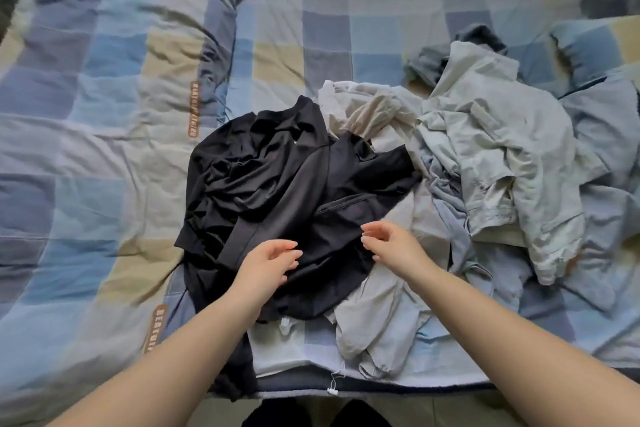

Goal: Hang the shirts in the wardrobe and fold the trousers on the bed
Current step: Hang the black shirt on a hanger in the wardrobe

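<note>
Both hands hover just above the near part of the black garment (277, 184), holding nothing: the left hand (268, 265) and the right hand (391, 241) each have loosely curled, relaxed fingers, facing one another with a gap between. Right of the black garment lies a heap of pale grey clothes (485, 156). Left of it, the checked duvet (86, 114) spreads bare toward the bed's far edge.

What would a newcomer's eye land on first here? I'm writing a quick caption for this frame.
First the black garments, a dark crumpled heap in the middle of the checked blue and beige quilt. Just above its near edge hover the left hand and right hand, fingers loosely curled, holding nothing. To the right sprawls a paler pile of grey clothes.
</note>
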Demonstrator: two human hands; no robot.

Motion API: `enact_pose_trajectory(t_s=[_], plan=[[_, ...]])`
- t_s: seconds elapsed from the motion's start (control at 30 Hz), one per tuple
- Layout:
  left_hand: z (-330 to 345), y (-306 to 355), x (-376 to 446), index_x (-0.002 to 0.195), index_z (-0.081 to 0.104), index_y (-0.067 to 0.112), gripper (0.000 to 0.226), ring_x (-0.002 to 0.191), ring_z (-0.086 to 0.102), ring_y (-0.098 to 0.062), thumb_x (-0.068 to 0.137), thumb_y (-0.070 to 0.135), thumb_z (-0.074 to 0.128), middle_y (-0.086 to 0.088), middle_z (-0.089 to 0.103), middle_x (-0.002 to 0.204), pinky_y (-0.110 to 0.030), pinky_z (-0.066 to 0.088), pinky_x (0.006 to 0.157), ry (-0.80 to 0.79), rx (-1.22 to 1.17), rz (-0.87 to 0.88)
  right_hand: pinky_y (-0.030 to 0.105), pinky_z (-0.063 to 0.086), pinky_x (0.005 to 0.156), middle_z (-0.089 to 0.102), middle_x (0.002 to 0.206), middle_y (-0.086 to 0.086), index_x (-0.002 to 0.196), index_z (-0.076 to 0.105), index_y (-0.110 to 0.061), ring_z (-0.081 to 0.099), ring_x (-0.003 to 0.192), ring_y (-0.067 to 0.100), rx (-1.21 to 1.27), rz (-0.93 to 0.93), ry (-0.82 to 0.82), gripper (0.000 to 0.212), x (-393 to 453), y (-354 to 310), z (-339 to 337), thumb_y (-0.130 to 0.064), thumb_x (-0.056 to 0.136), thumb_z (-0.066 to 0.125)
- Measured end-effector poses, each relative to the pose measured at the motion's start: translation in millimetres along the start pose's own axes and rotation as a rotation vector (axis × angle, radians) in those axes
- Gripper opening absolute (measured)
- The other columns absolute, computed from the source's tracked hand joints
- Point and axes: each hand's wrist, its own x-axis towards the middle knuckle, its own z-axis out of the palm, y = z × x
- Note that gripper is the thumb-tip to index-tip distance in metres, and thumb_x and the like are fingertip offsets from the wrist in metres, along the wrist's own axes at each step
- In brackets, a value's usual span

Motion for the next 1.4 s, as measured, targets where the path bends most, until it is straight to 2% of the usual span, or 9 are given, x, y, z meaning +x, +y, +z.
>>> enact_pose_trajectory(t_s=[0.17, 0.33, 0.43, 0.6, 0.8, 0.93, 1.13, 1.27, 1.4], plan=[[39.3, 2.5, 84.9, 0.117, 0.06, 0.025, 0.028, 0.108, 0.057, -0.003, 0.092, 0.013, 0.058, 0.008, 0.063, 0.121, -0.018, 0.044, 0.09, -0.09, 0.295, 0.24, 0.023, 0.045, 0.087, 0.057, 0.125, -0.001, 0.131, 0.054, -0.018, 0.058, 0.09, 0.008, -0.356, -0.093, 0.073, 0.045, 82.4, 18.4, -2.4, -0.022, 0.087, 0.063], [61.3, -13.1, 146.8, 0.146, 0.035, 0.024, 0.061, 0.141, 0.028, -0.009, 0.09, 0.019, 0.059, 0.007, 0.034, 0.152, -0.028, 0.027, 0.114, -0.106, 0.738, 0.509, 0.028, 0.038, 0.104, 0.026, 0.154, -0.009, 0.144, 0.038, -0.024, 0.055, 0.118, 0.014, -0.602, -0.356, -0.047, 0.06, 128.7, 35.3, 13.4, -0.016, 0.088, 0.058], [63.7, -25.5, 161.6, 0.147, 0.032, 0.026, 0.065, 0.134, 0.038, -0.013, 0.088, 0.027, 0.061, 0.007, 0.045, 0.142, -0.033, 0.036, 0.108, -0.028, 0.931, 0.506, 0.035, 0.045, 0.097, 0.036, 0.146, -0.006, 0.145, 0.032, -0.03, 0.056, 0.114, 0.019, -0.764, -0.392, -0.099, 0.062, 135.7, 41.9, 25.2, -0.021, 0.088, 0.058], [62.3, -38.3, 149.4, 0.114, 0.057, 0.036, 0.028, 0.107, 0.051, -0.011, 0.09, 0.046, 0.05, 0.014, 0.056, 0.109, -0.028, 0.037, 0.085, 0.028, 1.342, 0.576, 0.034, 0.044, 0.074, 0.049, 0.112, 0.002, 0.111, 0.059, -0.024, 0.058, 0.098, 0.028, -1.007, -0.418, -0.102, 0.024, 113.1, 48.7, 28.6, -0.033, 0.091, 0.048], [38.8, -35.9, 107.7, 0.085, 0.039, 0.029, 0.016, 0.087, 0.052, -0.011, 0.087, 0.042, 0.049, 0.011, 0.05, 0.078, -0.03, 0.03, 0.102, -0.014, 1.274, 0.515, 0.033, 0.039, 0.072, 0.044, 0.121, -0.001, 0.107, 0.049, -0.016, 0.056, 0.095, 0.03, -0.818, -0.349, -0.042, 0.023, 58.7, 56.6, 3.6, -0.034, 0.094, 0.041], [34.0, -21.3, 66.9, 0.086, 0.039, 0.028, 0.016, 0.067, 0.049, -0.011, 0.089, 0.034, 0.053, 0.006, 0.053, 0.069, -0.028, 0.035, 0.062, -0.052, 1.027, 0.509, 0.034, 0.045, 0.087, 0.044, 0.133, -0.004, 0.107, 0.053, -0.014, 0.053, 0.112, 0.021, -0.804, -0.431, -0.072, 0.035, 17.1, 50.8, -12.2, -0.045, 0.091, 0.05], [35.6, 17.5, 2.9, 0.084, 0.062, 0.019, 0.01, 0.073, 0.057, -0.004, 0.09, 0.027, 0.064, 0.005, 0.065, 0.077, -0.014, 0.039, 0.065, 0.008, 0.682, 0.521, 0.035, 0.034, 0.066, 0.058, 0.091, 0.001, 0.091, 0.05, -0.02, 0.057, 0.09, 0.027, -0.668, -0.438, 0.074, 0.018, -36.2, 9.4, -53.1, -0.033, 0.085, 0.061], [38.6, 60.6, -45.4, 0.08, 0.067, 0.02, 0.01, 0.069, 0.06, -0.009, 0.088, 0.027, 0.067, -0.003, 0.068, 0.076, -0.027, 0.047, 0.071, -0.038, 0.401, 0.502, 0.035, 0.032, 0.06, 0.05, 0.073, -0.006, 0.079, 0.044, -0.023, 0.056, 0.079, 0.026, -0.615, -0.516, 0.171, 0.019, -73.7, -28.8, -82.9, -0.027, 0.081, 0.062], [48.8, 113.3, -102.1, 0.085, 0.068, 0.028, 0.005, 0.081, 0.07, -0.015, 0.083, 0.027, 0.072, 0.0, 0.073, 0.084, -0.03, 0.054, 0.077, -0.074, 0.25, 0.591, 0.032, 0.038, 0.087, 0.063, 0.103, -0.005, 0.085, 0.06, -0.015, 0.053, 0.103, 0.019, -0.607, -0.752, 0.208, 0.018, -116.7, -66.9, -100.4, -0.027, 0.077, 0.07]])
